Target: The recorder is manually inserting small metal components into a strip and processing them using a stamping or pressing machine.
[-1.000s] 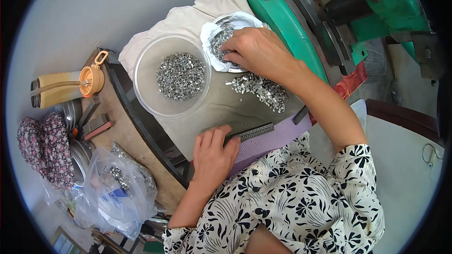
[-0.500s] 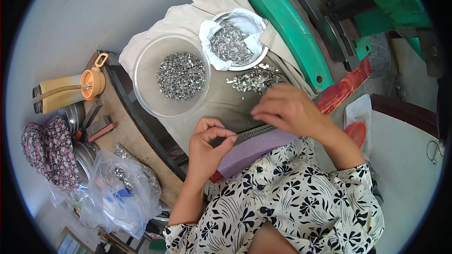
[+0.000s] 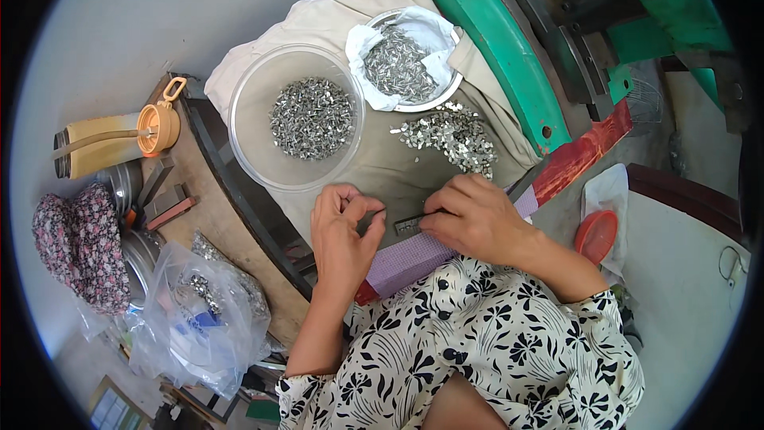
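A short dark metal strip (image 3: 410, 224) lies on the olive cloth (image 3: 382, 171) just above a purple pad (image 3: 414, 261). My left hand (image 3: 342, 231) has its fingers curled, with thumb and forefinger pinched at the strip's left end. My right hand (image 3: 473, 219) covers the strip's right end, fingertips closed on it. A loose pile of small shiny metal pieces (image 3: 450, 135) sits on the cloth just beyond my right hand. Further off are a clear plastic bowl (image 3: 255, 161) holding more such pieces and a white-lined bowl (image 3: 434, 32) filled with them.
A green machine (image 3: 509, 56) with a red edge runs along the right. On the left are a yellow bottle (image 3: 103, 147), a floral cloth (image 3: 79, 243), metal tins and a clear plastic bag (image 3: 199, 322). A red lid (image 3: 597, 235) lies at the right.
My right hand left the white-lined bowl and came back down to the metal strip. My left hand, flat on the strip before, now pinches at its left end.
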Demonstrator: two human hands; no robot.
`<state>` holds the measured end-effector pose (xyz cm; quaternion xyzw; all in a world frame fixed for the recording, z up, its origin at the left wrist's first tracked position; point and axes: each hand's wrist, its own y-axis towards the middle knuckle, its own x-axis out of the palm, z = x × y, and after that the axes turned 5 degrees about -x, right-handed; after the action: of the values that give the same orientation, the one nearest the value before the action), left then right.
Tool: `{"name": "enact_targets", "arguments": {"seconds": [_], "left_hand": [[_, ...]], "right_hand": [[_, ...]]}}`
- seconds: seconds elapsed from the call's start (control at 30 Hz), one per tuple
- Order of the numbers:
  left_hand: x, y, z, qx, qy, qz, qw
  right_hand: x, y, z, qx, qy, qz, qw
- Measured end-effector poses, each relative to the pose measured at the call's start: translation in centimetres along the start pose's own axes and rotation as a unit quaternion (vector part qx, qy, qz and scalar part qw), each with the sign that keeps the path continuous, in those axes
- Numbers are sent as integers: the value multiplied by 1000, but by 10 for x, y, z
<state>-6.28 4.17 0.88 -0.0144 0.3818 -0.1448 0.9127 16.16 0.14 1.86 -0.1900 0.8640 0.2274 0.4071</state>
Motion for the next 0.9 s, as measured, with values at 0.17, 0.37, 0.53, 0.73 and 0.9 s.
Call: {"name": "enact_targets", "arguments": {"seconds": [0.17, 0.37, 0.53, 0.73, 0.9], "left_hand": [[-7, 4, 0, 56, 18, -60, 996], [1, -7, 0, 35, -41, -14, 998], [10, -22, 15, 80, -27, -26, 996], [17, -22, 18, 72, -14, -32, 997], [17, -21, 19, 52, -23, -37, 998]], "right_hand": [[-1, 9, -8, -31, -99, -56, 993], [-28, 20, 10, -4, -34, -25, 999], [-51, 56, 55, 71, -61, 84, 992], [-48, 94, 88, 45, -93, -13, 995], [-37, 116, 96, 27, -133, -79, 988]]}}
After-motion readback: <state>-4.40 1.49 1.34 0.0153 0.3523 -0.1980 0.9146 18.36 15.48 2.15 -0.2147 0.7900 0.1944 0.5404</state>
